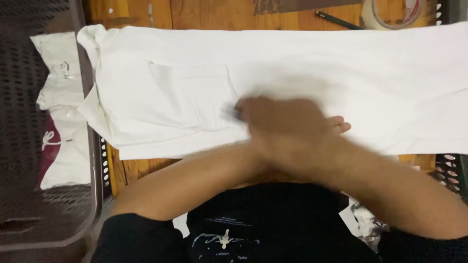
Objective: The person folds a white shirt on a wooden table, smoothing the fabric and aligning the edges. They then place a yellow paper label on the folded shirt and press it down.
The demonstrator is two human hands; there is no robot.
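A white shirt (312, 63) lies flat on a wooden table (204, 14), collar (92, 73) to the left and chest pocket (190, 97) facing up. My arms cross over its near edge. My right hand (280, 129), blurred by motion, rests on the shirt just right of the pocket, with a small dark thing (233, 113) at its fingertips; whether it grips it is unclear. My left hand (340, 126) is mostly hidden under my right arm, and only its straight fingertips show, lying on the shirt.
A dark perforated basket (29, 195) at the left holds folded white garments in clear bags (66, 146). A tape roll (392, 14) and a dark pencil (339, 20) lie at the table's far edge. Another basket's rim (451, 170) and crumpled plastic (365, 224) sit at the right.
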